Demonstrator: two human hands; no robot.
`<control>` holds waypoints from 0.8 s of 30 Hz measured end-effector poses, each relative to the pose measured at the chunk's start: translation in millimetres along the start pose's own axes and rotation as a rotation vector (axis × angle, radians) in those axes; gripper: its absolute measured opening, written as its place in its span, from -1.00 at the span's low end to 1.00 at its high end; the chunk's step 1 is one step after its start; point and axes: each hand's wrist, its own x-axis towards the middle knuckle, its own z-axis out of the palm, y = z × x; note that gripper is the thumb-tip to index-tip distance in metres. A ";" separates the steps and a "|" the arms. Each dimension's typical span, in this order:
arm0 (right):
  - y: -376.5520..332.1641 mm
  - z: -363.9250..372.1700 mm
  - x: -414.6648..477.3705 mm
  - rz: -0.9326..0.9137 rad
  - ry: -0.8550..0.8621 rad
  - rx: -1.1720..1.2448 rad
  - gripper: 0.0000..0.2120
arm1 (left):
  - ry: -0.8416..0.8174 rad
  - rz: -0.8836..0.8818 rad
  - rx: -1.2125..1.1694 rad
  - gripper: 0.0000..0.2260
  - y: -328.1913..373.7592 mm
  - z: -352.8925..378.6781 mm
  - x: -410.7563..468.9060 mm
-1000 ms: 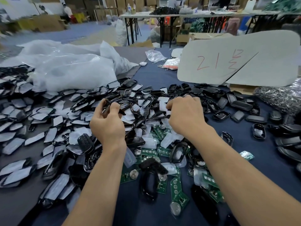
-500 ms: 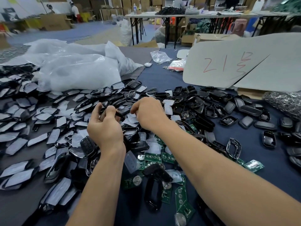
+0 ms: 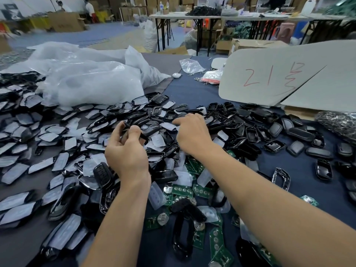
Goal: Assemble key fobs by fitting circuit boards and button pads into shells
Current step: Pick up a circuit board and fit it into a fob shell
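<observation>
Grey cardboard sheet (image 3: 269, 81) with red scrawl stood at the far right. Left of it lay a red-and-white packet (image 3: 211, 76), a clear baggie (image 3: 190, 65), a small white case (image 3: 176, 75), then heaped white plastic bags (image 3: 92, 79). Behind it were a brown carton (image 3: 252, 44) and folding tables (image 3: 192, 16). Below its right end sat a crinkly shiny bag (image 3: 340, 122).

The single view comes from a wide-angle camera worn on the head, facing forward and tilted down over the table (image 3: 192, 91). It sits close to the work. Both forearms run in from the bottom edge, and the left hand (image 3: 126, 153) and right hand (image 3: 192, 133) lie mid-frame, nearer the lens than the grey card (image 3: 269, 79) and to its left. The card stands right of centre. Behind the card, folding tables (image 3: 192, 16) appear small and far.
</observation>
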 end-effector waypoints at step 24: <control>-26.8 -51.2 -4.6 0.096 -0.051 0.053 -0.49 | 0.057 -0.001 -0.020 -0.73 0.1 -3.5 7.5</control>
